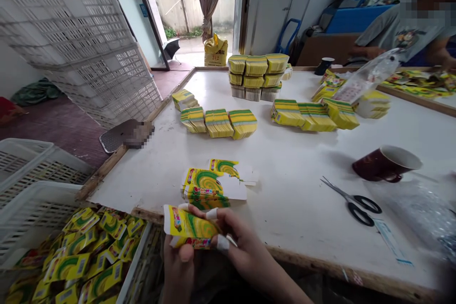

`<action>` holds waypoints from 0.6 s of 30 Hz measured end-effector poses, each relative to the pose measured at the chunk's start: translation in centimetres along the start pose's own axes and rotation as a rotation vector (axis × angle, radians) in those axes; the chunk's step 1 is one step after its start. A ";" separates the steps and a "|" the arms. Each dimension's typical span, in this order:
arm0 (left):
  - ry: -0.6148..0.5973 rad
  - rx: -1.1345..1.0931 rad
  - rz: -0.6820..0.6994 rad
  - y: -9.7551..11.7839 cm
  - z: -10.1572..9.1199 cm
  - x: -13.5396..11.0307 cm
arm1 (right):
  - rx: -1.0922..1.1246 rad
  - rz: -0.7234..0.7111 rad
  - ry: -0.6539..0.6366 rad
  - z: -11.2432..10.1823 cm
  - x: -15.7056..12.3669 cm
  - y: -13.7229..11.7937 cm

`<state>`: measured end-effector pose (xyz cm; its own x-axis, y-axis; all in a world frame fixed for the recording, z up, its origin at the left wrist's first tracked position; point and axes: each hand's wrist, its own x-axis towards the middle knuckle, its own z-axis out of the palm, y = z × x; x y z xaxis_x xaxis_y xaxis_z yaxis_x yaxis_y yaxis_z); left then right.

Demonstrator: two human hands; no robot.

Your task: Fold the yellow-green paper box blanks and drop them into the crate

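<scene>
Both hands are bare, with no gloves, rings or watch showing. The right hand (245,251) has white tape wrapped round several fingers (223,243) near the tips. The left hand (178,266) shows no sleeve at the wrist.

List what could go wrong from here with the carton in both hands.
The carton is held past the table edge, so a slip may drop it outside the crate. The small pile of flat cartons lies near that edge and could be knocked off. Taped fingertips may weaken grip.
</scene>
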<state>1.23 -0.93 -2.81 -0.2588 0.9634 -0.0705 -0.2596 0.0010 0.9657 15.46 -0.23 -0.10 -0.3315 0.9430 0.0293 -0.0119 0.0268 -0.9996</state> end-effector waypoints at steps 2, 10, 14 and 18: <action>0.007 -0.015 0.021 0.0 -0.3 -0.2 | -0.125 -0.035 -0.016 -0.6 -0.2 0.0; 0.104 -0.033 0.099 0.7 -0.2 -0.6 | -0.171 -0.132 -0.057 2.1 -1.2 0.7; 0.106 -0.111 0.027 0.0 -0.6 -0.4 | -0.073 -0.067 0.011 0.8 -0.9 0.4; 0.173 -0.181 -0.023 -1.1 -0.6 -0.5 | 0.021 -0.042 0.107 -0.7 -0.7 0.3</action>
<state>1.05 -1.56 -3.94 -0.4025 0.9032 -0.1492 -0.4258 -0.0404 0.9039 16.30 -0.64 -0.45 -0.2281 0.9712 0.0692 -0.0437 0.0608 -0.9972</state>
